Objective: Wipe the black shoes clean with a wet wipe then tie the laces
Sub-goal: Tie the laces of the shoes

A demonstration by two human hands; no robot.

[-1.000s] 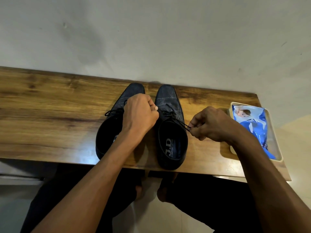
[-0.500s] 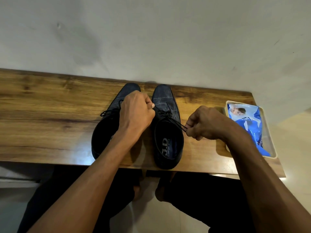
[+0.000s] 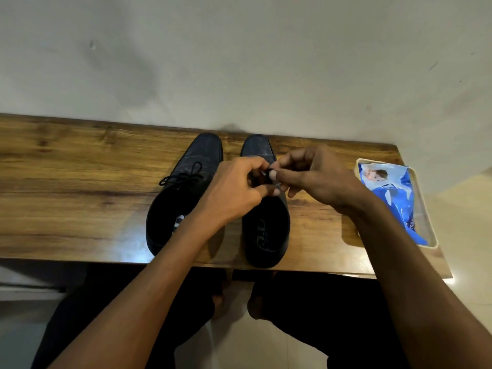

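Head view, left to right: your left shoe sits on the wooden table with its bow tied. Your left hand and right hand meet over the right shoe, both pinching its lace (partly hidden). The wipes pack lies in a tray.

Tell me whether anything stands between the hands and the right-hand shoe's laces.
Nothing visible does. The left hand and right hand already meet over the right-hand shoe, pinching its laces.
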